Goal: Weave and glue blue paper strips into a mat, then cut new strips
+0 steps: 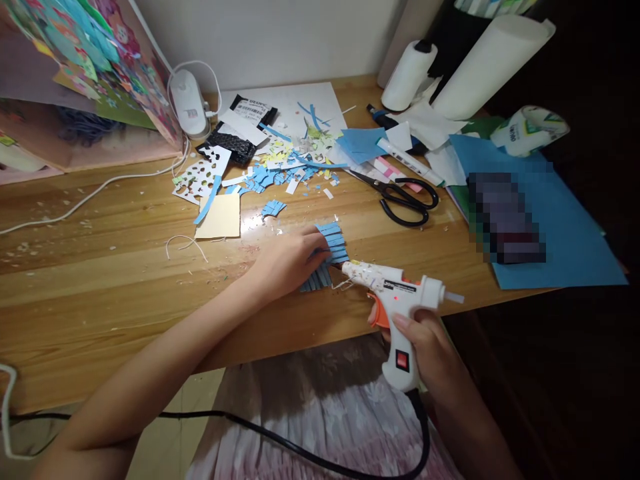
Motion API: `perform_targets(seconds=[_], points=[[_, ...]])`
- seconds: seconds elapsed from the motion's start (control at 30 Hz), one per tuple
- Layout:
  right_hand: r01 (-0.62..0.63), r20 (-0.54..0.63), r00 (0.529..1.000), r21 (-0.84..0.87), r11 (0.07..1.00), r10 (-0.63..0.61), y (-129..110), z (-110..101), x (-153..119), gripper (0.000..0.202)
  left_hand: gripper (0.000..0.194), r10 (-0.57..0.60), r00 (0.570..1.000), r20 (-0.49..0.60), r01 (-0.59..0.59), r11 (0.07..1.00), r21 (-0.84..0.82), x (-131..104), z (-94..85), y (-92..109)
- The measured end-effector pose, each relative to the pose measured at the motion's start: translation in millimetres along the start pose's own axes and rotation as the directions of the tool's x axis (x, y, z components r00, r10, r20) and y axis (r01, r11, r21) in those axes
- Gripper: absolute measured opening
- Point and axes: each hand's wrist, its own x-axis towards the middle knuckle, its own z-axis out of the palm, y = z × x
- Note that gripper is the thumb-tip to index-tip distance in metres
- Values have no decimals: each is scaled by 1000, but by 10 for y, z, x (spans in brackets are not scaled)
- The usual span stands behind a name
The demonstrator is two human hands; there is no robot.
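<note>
In my right hand (425, 337) is a white hot glue gun (400, 300) with an orange trigger, a lit red light and a clear glue stick poking out of its back. Its nozzle points left and meets, or nearly meets, a blue fringed paper piece (333, 240). My left hand (295, 257) is closed over that paper, fingers curled, near the front of the desk. Part of the paper is hidden under the fingers. A small fringed blue paper scrap (273, 209) lies just beyond the left hand.
Black-handled scissors (407, 200) and markers (410, 162) lie behind the glue gun. Paper scraps (280, 173) cover the back middle. A blue sheet (565, 200) bears a blurred rectangular object at right. The black cord (280, 443) hangs across the lap. A decorated box (115, 87) stands at left.
</note>
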Motion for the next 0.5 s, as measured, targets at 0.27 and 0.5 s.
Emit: perform_targets(seconds=[0.27, 0.5], points=[[-105, -36, 994, 41, 994, 106, -19, 24, 37, 32, 16, 2, 1000, 1, -2, 999, -49, 10, 18, -59], [-31, -63, 998, -33, 999, 29, 12, 36, 53, 34, 17, -10, 1000, -1, 10, 1000, -25, 5, 15, -40]])
